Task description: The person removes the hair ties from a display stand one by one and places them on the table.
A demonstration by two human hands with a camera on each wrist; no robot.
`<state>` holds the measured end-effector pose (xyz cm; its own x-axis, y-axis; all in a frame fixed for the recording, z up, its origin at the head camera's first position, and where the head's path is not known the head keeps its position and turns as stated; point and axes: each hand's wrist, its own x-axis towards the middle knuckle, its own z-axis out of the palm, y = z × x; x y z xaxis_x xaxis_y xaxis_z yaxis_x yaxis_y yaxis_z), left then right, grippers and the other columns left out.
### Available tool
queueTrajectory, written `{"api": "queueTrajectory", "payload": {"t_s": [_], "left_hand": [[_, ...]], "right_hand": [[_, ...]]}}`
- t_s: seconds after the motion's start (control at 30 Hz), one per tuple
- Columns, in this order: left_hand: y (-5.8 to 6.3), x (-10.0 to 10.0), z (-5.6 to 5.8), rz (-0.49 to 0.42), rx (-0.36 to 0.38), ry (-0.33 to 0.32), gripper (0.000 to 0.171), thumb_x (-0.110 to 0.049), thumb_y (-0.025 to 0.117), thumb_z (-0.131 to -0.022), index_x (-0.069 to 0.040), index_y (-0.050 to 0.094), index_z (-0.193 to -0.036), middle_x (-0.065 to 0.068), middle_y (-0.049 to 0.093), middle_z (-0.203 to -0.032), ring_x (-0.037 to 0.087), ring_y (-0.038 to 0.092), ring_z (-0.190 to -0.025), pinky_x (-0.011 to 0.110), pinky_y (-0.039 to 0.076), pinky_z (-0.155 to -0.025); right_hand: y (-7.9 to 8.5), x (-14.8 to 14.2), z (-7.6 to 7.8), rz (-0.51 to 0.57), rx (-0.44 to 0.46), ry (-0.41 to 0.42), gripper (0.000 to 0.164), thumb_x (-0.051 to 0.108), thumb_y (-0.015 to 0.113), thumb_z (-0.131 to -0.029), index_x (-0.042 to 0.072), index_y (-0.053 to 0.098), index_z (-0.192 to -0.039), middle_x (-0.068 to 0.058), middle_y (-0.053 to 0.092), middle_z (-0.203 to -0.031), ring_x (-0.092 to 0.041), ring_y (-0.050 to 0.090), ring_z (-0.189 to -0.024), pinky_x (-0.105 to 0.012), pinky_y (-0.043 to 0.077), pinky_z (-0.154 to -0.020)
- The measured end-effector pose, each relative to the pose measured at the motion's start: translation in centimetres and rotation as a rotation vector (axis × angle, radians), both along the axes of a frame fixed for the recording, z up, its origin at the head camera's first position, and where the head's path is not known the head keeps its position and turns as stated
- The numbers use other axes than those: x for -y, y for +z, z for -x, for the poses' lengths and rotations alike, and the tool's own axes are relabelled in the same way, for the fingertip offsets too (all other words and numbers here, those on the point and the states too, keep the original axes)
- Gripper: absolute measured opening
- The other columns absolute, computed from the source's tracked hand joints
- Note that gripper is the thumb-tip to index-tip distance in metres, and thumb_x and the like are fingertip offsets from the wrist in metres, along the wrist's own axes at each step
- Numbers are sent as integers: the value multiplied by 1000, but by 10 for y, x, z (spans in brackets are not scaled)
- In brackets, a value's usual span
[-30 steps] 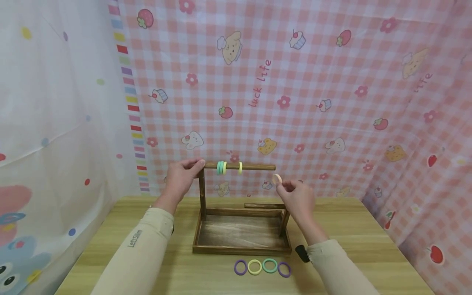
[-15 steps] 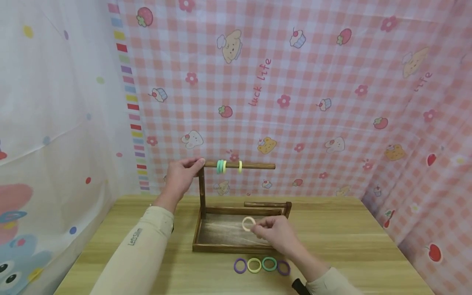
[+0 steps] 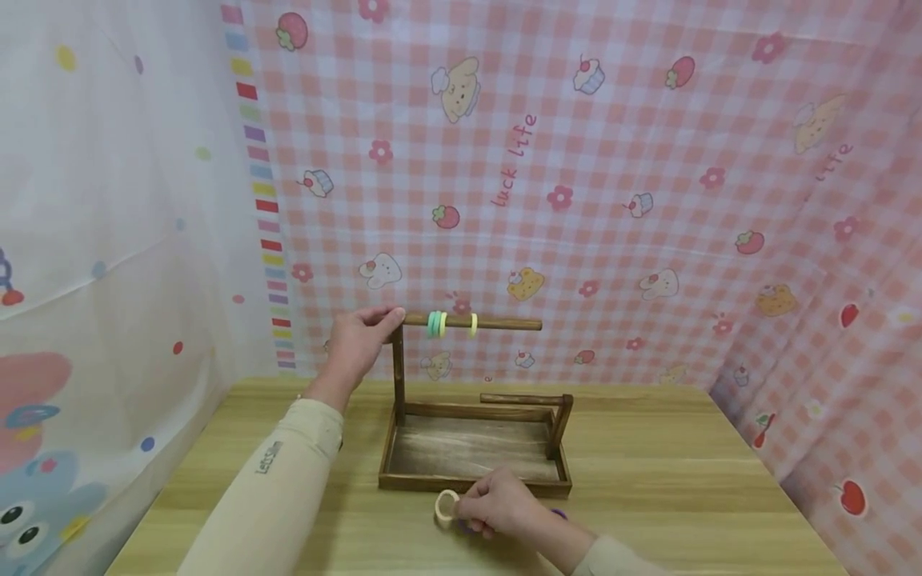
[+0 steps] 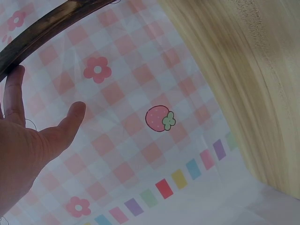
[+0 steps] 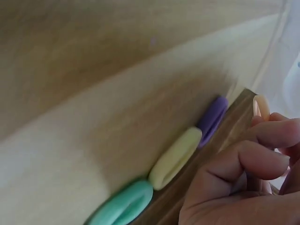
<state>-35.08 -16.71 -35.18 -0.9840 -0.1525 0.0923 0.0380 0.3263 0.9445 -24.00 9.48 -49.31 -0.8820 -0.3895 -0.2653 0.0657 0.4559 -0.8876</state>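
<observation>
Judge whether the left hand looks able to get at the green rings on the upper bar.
Probably yes: the left hand is at the end of the upper bar nearer the green rings, only bare wood between; yellow rings lie beyond. It may need to release the wooden rack first.

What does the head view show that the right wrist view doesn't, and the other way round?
Only the head view: the left hand at the end of the upper bar, the rings threaded on that bar, the lower bar, and a partly covered purple ring near the right front corner of the tray.

Only the right wrist view: the yellow ring and the green ring lying on the table.

Both: the right hand pinching the peach ring, part of the tray, the table, and a second purple ring.
</observation>
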Motion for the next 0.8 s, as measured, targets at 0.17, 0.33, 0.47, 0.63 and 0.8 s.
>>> {"api": "queueTrajectory", "payload": {"t_s": [0.17, 0.33, 0.47, 0.63, 0.8], "left_hand": [[-1, 0, 0, -2, -10, -4, 52, -53, 69, -103, -18, 71, -141, 9, 72, -142, 29, 75, -122, 51, 52, -116], [-1, 0, 1, 1, -2, -2, 51, -53, 69, -102, -20, 71, -141, 8, 72, -140, 29, 75, -121, 51, 54, -114], [-1, 0, 0, 6, -2, -8, 53, -54, 69, -102, -20, 70, -142, 8, 72, -142, 30, 74, -122, 51, 54, -114], [-1, 0, 0, 1, 1, -7, 54, -54, 69, -102, -20, 70, -143, 8, 71, -142, 30, 74, -122, 51, 54, -114], [-1, -1, 1, -4, 0, -1, 53, -54, 70, -101, -20, 71, -141, 8, 71, -142, 30, 74, -122, 52, 53, -115]], "right_hand": [[-5, 9, -3, -54, -5, -16, 20, 15, 79, -86, 1, 75, -71, 9, 56, -51, -5, 52, -45, -15, 42, -47], [-6, 13, -2, -65, 19, -31, 20, 15, 79, -87, 4, 76, -71, 9, 55, -51, -5, 50, -45, -15, 36, -44], [-8, 13, 0, -54, 25, -25, 21, 16, 81, -89, 3, 77, -73, 8, 54, -52, -5, 47, -45, -16, 36, -44], [-12, 14, 3, -51, -4, -18, 24, 18, 83, -90, 2, 77, -73, 8, 53, -52, -6, 45, -46, -18, 39, -47], [-12, 14, 2, -61, -36, -19, 14, 18, 85, -91, 8, 82, -82, 7, 55, -55, -7, 45, -48, -19, 38, -47]]}}
